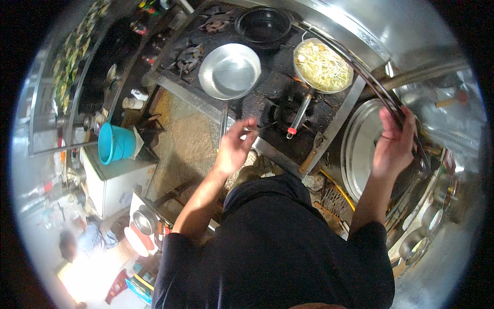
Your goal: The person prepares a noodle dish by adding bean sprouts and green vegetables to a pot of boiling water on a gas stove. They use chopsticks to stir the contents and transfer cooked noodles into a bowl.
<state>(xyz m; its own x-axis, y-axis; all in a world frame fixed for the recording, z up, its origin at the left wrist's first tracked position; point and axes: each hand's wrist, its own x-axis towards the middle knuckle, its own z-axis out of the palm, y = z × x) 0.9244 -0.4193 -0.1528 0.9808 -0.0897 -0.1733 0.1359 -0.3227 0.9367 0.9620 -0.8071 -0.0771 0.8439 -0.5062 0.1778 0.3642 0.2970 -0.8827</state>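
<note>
My left hand [236,145] is raised in front of the stove edge, fingers loosely bent and apart, with nothing visible in it. Close by is the handle [224,123] of a bare silver metal pan [230,71] on the stove. My right hand [393,141] grips a pair of long dark rods [366,71], perhaps tongs, above a large metal pot [359,154]. Their far end reaches towards a pan of bean sprouts and pale cubes [323,65]. That pan sits over a flame, its metal handle [301,114] with a red band pointing towards me.
A black round pan [263,25] stands at the back of the sooty stove [278,73]. At left, a blue bucket [115,143] rests on a white cabinet [115,189]. Several metal bowls [415,243] line the right side. Another person [92,235] is at the lower left.
</note>
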